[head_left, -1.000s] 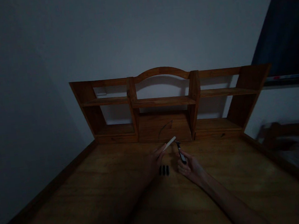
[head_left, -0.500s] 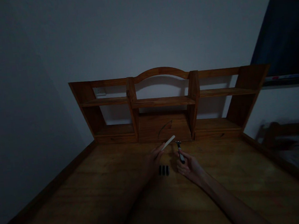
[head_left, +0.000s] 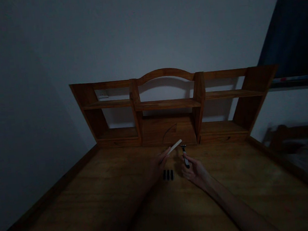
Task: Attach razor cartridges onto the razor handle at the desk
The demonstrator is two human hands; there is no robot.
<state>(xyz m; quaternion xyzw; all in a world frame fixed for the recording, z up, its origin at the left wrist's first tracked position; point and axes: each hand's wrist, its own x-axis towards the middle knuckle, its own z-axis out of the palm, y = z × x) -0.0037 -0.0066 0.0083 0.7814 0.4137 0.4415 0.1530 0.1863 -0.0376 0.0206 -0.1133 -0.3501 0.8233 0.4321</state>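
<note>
While right hand [head_left: 196,171] pinches razor [head_left: 186,160] by handle, fingers closed, razor sits right of black blocks [head_left: 168,174], head pointing away. Left hand [head_left: 157,165], beyond blocks, has fingers closed on near end of white stick [head_left: 175,146]. Razor looks light, hard, maybe slippery; best held by handle, off sharp head. Stick looks light, stiff; hold near end.

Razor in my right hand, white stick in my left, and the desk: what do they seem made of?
Razor: probably plastic, judging by its two-tone handle; the glint at its head suggests metal.
White stick: possibly plastic or coated card; it looks smooth and matte, but the dimness leaves it open.
Desk: wood, perhaps lightly varnished, from its brown streaky grain.
</note>
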